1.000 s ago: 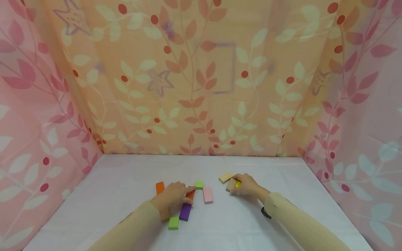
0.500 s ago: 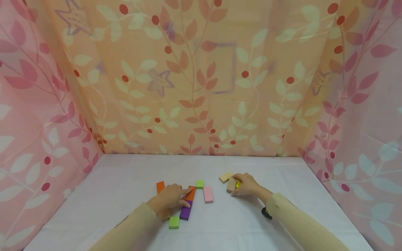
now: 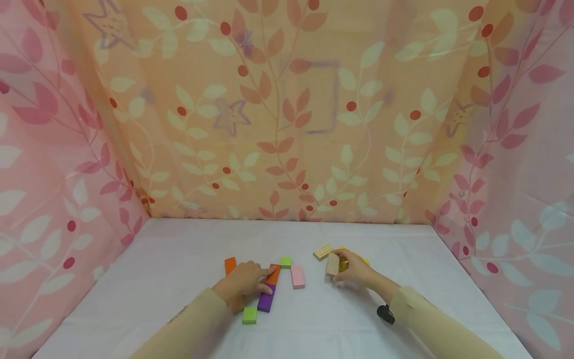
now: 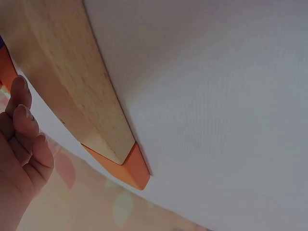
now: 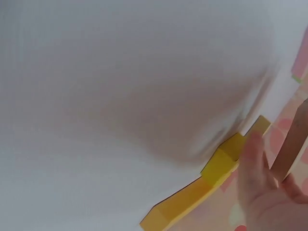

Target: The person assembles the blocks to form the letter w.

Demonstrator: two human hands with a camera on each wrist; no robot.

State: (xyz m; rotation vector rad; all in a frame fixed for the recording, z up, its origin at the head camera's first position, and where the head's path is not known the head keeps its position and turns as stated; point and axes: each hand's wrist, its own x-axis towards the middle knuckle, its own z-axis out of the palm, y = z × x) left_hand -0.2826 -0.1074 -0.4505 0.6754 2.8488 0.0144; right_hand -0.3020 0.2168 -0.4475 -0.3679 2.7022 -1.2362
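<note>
My left hand reaches over the blocks, index finger touching an orange block and thumb at the purple block joined end to end with it. Beneath this hand, mostly hidden in the head view, a natural wood block meets another orange block. On the right, my right hand pinches a beige wooden block between thumb and fingers, tilted up. Behind that hand lie a yellow block and a yellow-orange block, end to end.
A striped bundle of thin wooden pieces lies beyond the right hand. Between the hands are a pink block and a small green block. Another green block sits nearer me. A patterned curtain closes the table's back.
My right hand has tilted the beige block up and shifted slightly right, uncovering more yellow. My left hand has drawn back a little left, showing more of the orange and purple blocks.
</note>
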